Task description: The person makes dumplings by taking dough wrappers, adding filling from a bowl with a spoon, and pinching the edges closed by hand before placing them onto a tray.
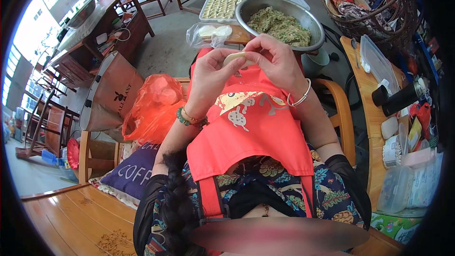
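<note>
Between my two hands is a pale dumpling [234, 58], its dough folded over and pinched at the edge. My left hand [213, 71] grips its left side with thumb and fingers. My right hand [272, 62] pinches its right end; whatever filling is inside is hidden. Just beyond my right hand stands a large steel bowl [245, 25] of green-flecked minced filling [280, 26]. Ahead of my left hand, a clear plastic bag with round dough wrappers [215, 32] lies on a small wooden board [239, 35]. Behind it sits a plastic tray [201, 16] with rows of dumplings [224, 5].
An orange plastic bag [156, 113] with round wrappers inside and a paper bag [110, 96] stand at my left. On the right, a wooden table [373, 142] bears a black thermos [401, 99] and plastic containers. A chair armrest [341, 113] curves beside my right arm.
</note>
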`<move>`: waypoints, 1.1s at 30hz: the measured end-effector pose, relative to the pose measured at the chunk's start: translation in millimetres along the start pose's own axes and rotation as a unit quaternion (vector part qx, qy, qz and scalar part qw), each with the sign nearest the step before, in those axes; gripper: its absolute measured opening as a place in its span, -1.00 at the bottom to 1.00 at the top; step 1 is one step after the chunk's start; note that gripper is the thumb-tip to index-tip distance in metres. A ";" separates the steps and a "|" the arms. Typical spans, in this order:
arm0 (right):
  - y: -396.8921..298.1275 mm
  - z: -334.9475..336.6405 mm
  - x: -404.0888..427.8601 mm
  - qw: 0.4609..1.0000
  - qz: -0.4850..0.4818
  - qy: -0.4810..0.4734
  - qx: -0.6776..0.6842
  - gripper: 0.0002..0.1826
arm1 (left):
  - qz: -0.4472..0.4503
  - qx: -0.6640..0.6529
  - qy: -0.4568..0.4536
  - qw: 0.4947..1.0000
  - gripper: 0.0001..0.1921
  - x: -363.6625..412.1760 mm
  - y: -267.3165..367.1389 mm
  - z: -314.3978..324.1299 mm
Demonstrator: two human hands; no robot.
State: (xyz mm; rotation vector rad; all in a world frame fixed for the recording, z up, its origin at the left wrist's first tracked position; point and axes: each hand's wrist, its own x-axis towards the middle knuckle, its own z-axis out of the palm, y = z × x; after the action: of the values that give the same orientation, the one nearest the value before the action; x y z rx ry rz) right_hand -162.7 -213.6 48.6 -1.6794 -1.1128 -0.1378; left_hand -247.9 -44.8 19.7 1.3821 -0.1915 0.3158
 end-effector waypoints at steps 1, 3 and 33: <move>-0.7 0.2 0.4 1.000 -0.013 -0.003 -0.007 -0.86 | 0.001 0.000 0.000 1.000 -0.72 -0.3 -0.1 -0.4; 0.4 2.4 1.4 0.999 0.010 0.005 0.037 -0.84 | 0.028 -0.009 0.019 0.999 -0.75 -0.9 -1.5 -1.5; -4.1 7.1 1.1 0.999 0.023 -0.003 0.038 -0.86 | 0.073 0.004 0.050 0.996 -0.83 -0.6 -0.9 -2.3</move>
State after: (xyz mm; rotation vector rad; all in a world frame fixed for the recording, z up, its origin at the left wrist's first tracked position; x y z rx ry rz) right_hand -168.0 -207.2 49.1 -1.6362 -1.0711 -0.0596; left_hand -248.3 -42.7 18.2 1.3601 -0.2089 0.5065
